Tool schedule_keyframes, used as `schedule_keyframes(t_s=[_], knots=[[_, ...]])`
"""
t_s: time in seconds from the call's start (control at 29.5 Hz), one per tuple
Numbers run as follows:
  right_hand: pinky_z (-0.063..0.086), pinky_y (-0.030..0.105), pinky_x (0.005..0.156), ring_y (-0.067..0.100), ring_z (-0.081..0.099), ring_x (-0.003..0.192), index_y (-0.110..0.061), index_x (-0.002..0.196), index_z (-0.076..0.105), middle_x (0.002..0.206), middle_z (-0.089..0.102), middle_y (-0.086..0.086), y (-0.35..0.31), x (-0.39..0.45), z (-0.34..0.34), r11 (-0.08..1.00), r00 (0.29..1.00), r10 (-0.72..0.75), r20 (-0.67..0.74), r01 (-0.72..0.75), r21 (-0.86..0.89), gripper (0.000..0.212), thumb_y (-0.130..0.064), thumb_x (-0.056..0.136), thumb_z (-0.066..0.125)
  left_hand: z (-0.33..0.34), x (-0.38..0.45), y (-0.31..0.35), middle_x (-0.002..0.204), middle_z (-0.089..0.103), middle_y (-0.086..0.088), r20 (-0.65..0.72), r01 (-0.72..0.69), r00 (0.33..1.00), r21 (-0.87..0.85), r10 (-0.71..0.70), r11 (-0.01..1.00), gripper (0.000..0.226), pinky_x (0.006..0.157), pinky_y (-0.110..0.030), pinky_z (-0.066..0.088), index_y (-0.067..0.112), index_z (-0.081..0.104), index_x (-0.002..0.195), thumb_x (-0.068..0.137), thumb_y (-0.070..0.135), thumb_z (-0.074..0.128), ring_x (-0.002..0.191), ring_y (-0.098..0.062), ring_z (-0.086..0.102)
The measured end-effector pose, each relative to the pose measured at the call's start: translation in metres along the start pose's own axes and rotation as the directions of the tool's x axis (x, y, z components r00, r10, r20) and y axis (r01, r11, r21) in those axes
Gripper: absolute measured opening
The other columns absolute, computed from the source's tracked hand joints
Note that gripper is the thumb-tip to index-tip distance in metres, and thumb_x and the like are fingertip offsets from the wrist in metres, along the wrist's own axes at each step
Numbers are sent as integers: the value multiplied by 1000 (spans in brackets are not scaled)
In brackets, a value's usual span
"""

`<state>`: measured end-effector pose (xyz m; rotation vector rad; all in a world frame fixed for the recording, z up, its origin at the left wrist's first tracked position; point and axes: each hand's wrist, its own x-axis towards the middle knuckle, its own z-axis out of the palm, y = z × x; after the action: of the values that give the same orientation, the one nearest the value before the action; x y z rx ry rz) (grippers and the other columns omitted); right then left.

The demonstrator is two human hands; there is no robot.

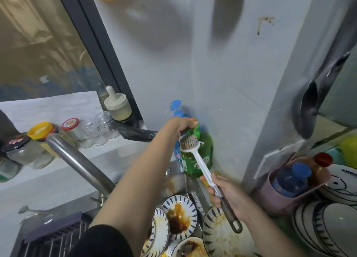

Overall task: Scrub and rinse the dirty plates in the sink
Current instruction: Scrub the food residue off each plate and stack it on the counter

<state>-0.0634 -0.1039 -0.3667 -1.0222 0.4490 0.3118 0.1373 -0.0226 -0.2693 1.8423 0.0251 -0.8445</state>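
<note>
On the left, jars (41,140) line the ledge behind the steel faucet (81,166); their lids carry marks too blurred to read. The left hand (182,124) reaches over the sink and curls on the pump head of the green dish soap bottle (201,154) in the corner. The bottle's label shows white print that cannot be read. The right hand (229,195) grips the handle of the white dish brush (199,160), holding its bristle head just under the spout. To do this well, I judge one short press is enough, with the bristles kept close beneath the nozzle so no soap drips past. The dirty plates (179,220), smeared with brown sauce, lie in the sink below both forearms. At far right, stacked clean dishes (328,224) sit by a plate printed with letters that look like "SNOO".
</note>
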Motion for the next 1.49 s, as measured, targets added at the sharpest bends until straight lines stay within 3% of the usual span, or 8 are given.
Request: schedule_keyframes(t_s=[0.14, 0.31, 0.41, 0.65, 0.75, 0.92, 1.26, 1.49], knots=[[30, 21, 38, 11, 37, 41, -5, 111, 59, 60, 47, 1, 1, 5, -1, 1000, 1000, 6, 14, -6, 19, 31, -28, 100, 41, -1, 0, 4, 135, 55, -12, -25, 20, 1000, 46, -19, 999, 39, 111, -44, 36, 8, 53, 134, 96, 13, 55, 128, -28, 50], [31, 22, 39, 11, 37, 42, -4, 113, 58, 61, 47, 2, 1, 7, 1, 1000, 999, 0, 36, -2, 31, 31, -27, 100, 41, -10, 42, -13, 113, 63, -15, -16, 69, 998, 63, -68, 996, 51, 102, -52, 45, 8, 63, 101, 58, 25, 85, 108, -30, 62], [32, 22, 40, 11, 37, 43, -3, 115, 57, 62, 47, 2, 0, 6, 2, 1000, 999, 1, 37, -2, 29, 32, -27, 100, 42, -12, 53, -16, 101, 60, -14, 20, 76, 997, 45, -77, 996, 16, 104, -53, 43, 12, 60, 76, 74, 21, 73, 102, -29, 59], [31, 22, 39, 11, 36, 41, -5, 112, 57, 61, 47, 1, -1, -4, 5, 1000, 1000, 2, 22, -3, 12, 30, -27, 101, 39, -1, 0, -1, 114, 61, -7, -94, -9, 995, 87, 17, 996, 7, 93, -33, 42, 17, 67, 95, 91, 22, 64, 107, -21, 55], [30, 22, 41, 12, 35, 42, -4, 116, 57, 61, 46, 1, 3, -15, 0, 1000, 1000, -1, 13, 2, -23, 33, -27, 101, 38, 2, -10, -12, 115, 65, -6, -204, -172, 963, 31, 175, 985, 29, 94, -30, 44, 13, 68, 114, 87, 23, 71, 105, -18, 58], [31, 22, 40, 12, 36, 43, -4, 117, 60, 60, 46, 2, 23, -34, -8, 995, 997, 36, -70, -42, -94, 34, -27, 101, 40, 19, -36, -47, 92, 69, -7, -467, -321, 840, -15, 277, 947, 17, 87, -31, 49, 15, 72, 98, 92, 25, 61, 89, -23, 62], [34, 23, 39, 12, 45, 43, -10, 106, 62, 60, 52, 3, 93, -64, 29, 929, 951, 160, -266, -237, -286, 25, -27, 101, 44, 18, -93, -208, 105, 67, 0, -473, -109, 881, -159, 21, 981, 24, 88, -36, 51, 14, 65, 114, 97, 14, 48, 95, -24, 64], [37, 24, 40, 16, 47, 46, -10, 108, 61, 66, 51, 7, 145, -58, 55, 879, 920, 261, -293, -351, -322, 24, -26, 101, 45, -13, -109, -334, 119, 66, -11, -525, 171, 810, -214, -261, 962, 25, 95, -38, 48, 11, 65, 113, 97, 16, 46, 108, -30, 60]])
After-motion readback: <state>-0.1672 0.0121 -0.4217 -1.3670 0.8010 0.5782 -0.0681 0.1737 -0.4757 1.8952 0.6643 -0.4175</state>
